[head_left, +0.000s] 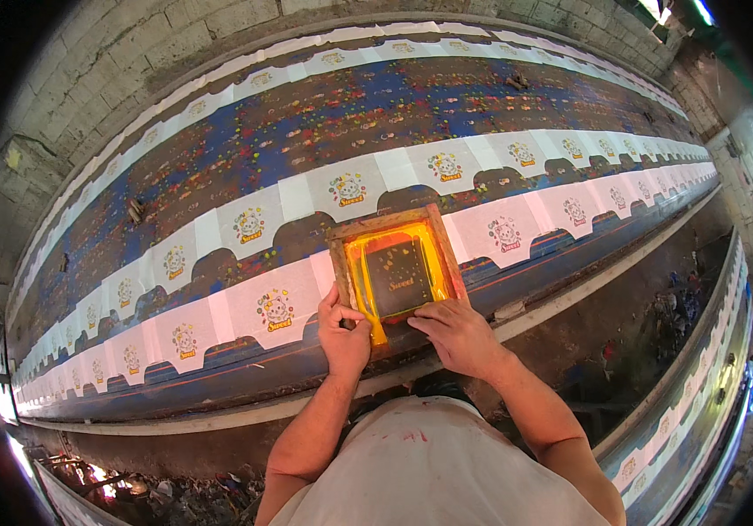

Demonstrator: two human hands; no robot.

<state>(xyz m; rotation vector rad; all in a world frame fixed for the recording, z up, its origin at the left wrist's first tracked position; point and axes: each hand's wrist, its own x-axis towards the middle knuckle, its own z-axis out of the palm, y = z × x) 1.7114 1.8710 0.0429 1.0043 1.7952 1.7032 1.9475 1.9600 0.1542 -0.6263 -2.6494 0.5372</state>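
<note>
A wooden-framed printing screen (455, 267) lies over the row of pale cut paper sheets nearest me. Yellow tape lines the inside of its frame, around a dark mesh window (397, 273) with a small design. At the frame's near left corner my left hand (344, 337) is closed, thumb and fingertips together by the yellow strip. My right hand (460, 336) covers the near right corner, its fingers curled over the near inner edge; what they grip is hidden beneath them. To the left lies a pink-tinted sheet (302, 302) printed with a cartoon animal and colourful bits.
More printed sheets (254, 206) run in long rows across the wide, paint-speckled table (333, 118). A pale ledge (569, 294) edges its near side. Another table with sheets (657, 438) stands at the right, and a block wall (122, 61) rises behind. Litter (192, 495) lies low left.
</note>
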